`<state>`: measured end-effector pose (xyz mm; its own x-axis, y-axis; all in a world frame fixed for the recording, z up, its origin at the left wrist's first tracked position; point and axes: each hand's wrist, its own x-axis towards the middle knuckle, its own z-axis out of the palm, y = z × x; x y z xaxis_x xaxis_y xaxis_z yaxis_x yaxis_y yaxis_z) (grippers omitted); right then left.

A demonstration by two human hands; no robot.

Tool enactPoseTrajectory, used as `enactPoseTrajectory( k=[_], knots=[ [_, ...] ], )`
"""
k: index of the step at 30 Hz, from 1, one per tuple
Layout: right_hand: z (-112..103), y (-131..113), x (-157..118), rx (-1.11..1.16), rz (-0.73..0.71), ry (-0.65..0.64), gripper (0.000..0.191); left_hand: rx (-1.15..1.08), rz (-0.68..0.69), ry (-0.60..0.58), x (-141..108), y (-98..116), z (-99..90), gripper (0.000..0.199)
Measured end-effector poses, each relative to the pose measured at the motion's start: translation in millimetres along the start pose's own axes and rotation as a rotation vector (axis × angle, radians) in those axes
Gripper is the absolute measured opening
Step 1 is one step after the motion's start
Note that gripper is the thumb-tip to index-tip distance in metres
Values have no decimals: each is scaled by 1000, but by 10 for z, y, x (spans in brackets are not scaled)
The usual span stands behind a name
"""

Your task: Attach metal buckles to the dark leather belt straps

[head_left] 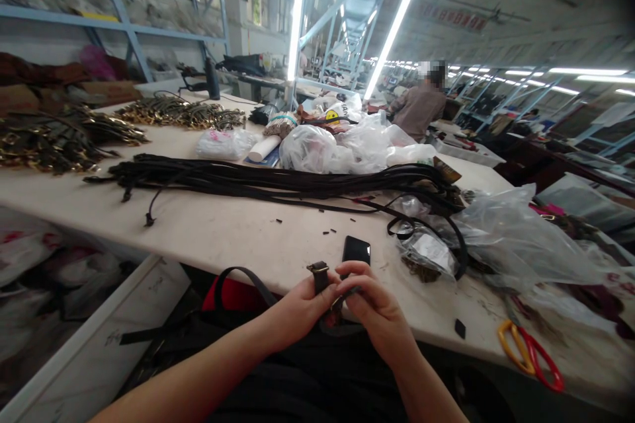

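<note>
My left hand [305,307] is closed on a dark strap [321,281] whose gold-toned buckle [317,267] sticks up above the thumb. Close against it, my right hand [374,301] has its fingers curled round another part of the strap, where a second bit of metal shows between the hands. Part of what the fingers grip is hidden. A black strap loop [243,272] rises beside my left forearm. Just beyond my right fingers lies a black phone [356,250] on the pale table [223,231].
A long bundle of black straps [268,180] lies across the table. Heaps of buckled straps [54,139] sit at the left. Plastic bags [317,149] stand behind, with another clear bag [526,231] at right. Scissors [530,353] with yellow and red handles lie near the right edge. A person [421,106] is farther back.
</note>
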<state>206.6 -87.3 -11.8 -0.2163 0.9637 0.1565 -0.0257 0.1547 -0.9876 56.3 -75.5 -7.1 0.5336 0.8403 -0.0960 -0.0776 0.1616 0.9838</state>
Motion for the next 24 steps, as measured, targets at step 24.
enactPoseTrajectory(
  k=[24],
  knots=[
    [22,-313,-130,207,191,21,36,1205,307,197,8,89,184,19]
  ],
)
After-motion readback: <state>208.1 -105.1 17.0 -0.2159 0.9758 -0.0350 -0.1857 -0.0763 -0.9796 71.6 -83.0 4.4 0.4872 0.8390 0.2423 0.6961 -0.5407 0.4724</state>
